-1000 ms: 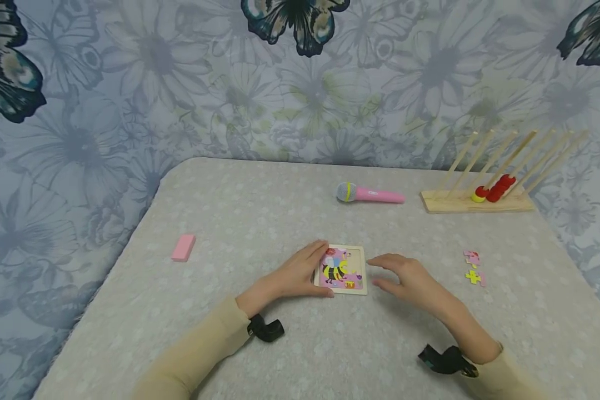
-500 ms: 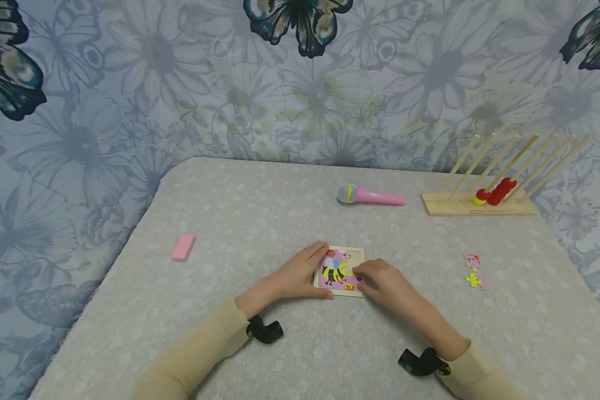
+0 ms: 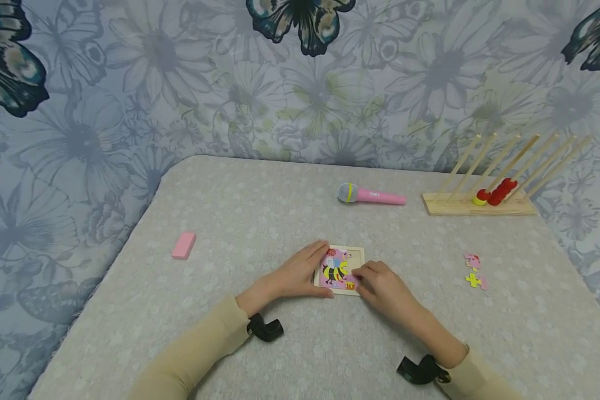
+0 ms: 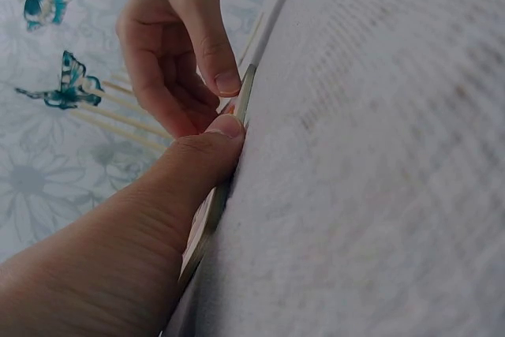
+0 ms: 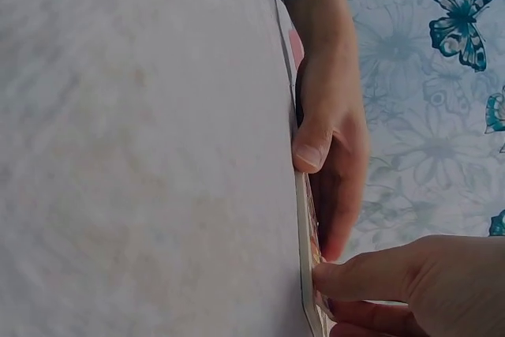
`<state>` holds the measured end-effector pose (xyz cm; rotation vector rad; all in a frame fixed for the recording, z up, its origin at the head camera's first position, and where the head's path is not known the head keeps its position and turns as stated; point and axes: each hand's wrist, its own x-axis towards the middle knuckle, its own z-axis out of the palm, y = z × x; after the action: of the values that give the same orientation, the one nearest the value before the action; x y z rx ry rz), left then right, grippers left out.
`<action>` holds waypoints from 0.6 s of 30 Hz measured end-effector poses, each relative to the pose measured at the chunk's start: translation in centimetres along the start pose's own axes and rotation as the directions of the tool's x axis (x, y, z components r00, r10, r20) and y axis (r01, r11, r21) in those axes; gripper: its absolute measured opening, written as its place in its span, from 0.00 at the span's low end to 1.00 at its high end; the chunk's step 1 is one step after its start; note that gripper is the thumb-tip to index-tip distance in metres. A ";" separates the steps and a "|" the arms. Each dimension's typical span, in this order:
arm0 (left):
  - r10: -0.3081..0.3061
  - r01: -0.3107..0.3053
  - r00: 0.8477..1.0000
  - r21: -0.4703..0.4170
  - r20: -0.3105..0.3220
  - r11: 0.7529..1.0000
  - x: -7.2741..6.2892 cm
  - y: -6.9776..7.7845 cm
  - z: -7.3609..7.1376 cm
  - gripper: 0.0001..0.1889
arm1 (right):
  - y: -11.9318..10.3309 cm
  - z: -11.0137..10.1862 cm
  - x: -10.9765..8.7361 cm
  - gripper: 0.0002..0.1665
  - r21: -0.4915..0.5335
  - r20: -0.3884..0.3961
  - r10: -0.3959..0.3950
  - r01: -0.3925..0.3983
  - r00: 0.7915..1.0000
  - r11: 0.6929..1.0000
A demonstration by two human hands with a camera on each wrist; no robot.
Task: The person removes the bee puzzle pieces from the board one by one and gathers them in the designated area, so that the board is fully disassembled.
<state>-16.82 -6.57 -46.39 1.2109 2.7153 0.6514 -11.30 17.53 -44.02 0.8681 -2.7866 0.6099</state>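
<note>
Pale tablecloth (image 3: 260, 216), squarish bee puzzle (image 3: 336, 272) flat, picture upright, left fingers (image 3: 315, 249) clamping it, right fingers (image 3: 367, 271) bent, grip unclear

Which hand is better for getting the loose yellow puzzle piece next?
Probably the right hand: it's nearer the yellow piece, which lies out to that side. The left hand holds the bee puzzle by its left side and could steady it.
</note>
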 end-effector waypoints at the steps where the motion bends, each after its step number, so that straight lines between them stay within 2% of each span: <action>1: 0.004 -0.004 1.000 0.000 -0.003 1.000 0.0 0.0 0.0 0.57 | 0.0 0.0 0.0 0.17 0.005 -0.002 0.006 -0.006 1.000 1.000; 9: 0.001 -0.001 1.000 0.003 -0.005 1.000 0.1 -0.1 0.1 0.57 | -0.2 0.0 0.0 0.18 0.040 0.001 0.027 -0.027 1.000 0.999; 18: -0.005 0.005 1.000 0.006 0.002 1.000 0.1 0.0 0.0 0.57 | 0.1 -0.4 0.1 0.21 0.048 0.050 -0.024 0.022 0.998 0.999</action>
<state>-16.87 -6.50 -46.33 1.2043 2.7200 0.6424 -11.40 17.72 -43.65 0.9361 -2.8132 0.6625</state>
